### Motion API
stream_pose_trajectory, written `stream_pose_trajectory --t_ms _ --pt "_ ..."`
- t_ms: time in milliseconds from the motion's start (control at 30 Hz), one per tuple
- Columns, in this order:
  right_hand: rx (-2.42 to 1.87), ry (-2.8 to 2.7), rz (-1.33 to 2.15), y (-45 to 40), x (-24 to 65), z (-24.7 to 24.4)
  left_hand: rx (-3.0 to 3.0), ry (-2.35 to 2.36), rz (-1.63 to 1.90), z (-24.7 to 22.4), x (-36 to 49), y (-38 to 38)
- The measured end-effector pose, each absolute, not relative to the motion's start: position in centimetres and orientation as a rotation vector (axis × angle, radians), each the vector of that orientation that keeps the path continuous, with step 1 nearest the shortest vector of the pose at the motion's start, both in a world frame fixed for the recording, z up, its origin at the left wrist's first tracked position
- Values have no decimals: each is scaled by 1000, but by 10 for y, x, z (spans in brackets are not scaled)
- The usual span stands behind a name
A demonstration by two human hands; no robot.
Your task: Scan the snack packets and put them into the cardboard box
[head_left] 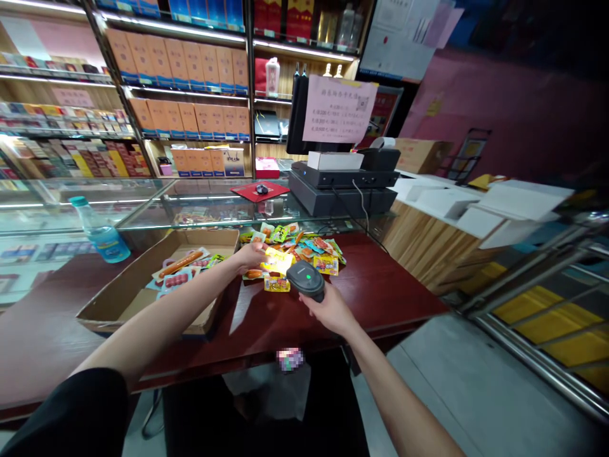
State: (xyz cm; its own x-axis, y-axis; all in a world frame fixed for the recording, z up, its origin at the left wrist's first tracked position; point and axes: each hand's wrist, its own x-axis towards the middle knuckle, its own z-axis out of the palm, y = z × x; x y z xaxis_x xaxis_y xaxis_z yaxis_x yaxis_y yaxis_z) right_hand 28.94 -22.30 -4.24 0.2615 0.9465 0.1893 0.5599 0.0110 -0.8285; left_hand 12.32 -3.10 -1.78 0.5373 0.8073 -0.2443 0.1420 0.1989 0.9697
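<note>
My right hand is wrapped round the grip of a black barcode scanner with a small green light on top. Its bright beam falls on a yellow snack packet, pinched by the fingers of my left hand. Around and behind both hands spreads a loose pile of colourful snack packets. Another yellow packet lies on the dark red table just below the lit one. Left of the pile sits an open cardboard box, holding several sausage packets.
A blue-liquid bottle stands left behind the box. At the back are a glass counter, a mouse on a red mat, and a black cash register with cables. White boxes and a metal railing are on the right.
</note>
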Motion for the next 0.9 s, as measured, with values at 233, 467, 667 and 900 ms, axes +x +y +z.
stream_pose_trajectory --t_ms 233,467,667,900 --pt "-1634 -1416 656 -216 280 -39 1222 890 649 -8 93 -26" --pt "-1526 -1583 642 -186 244 -29 1194 984 945 18 -19 -3" --pt "-1410 -1784 445 -157 242 7 1323 1236 1141 27 -75 -9" --pt "-1526 -1940 437 -125 300 26 1844 1091 835 9 16 -29"
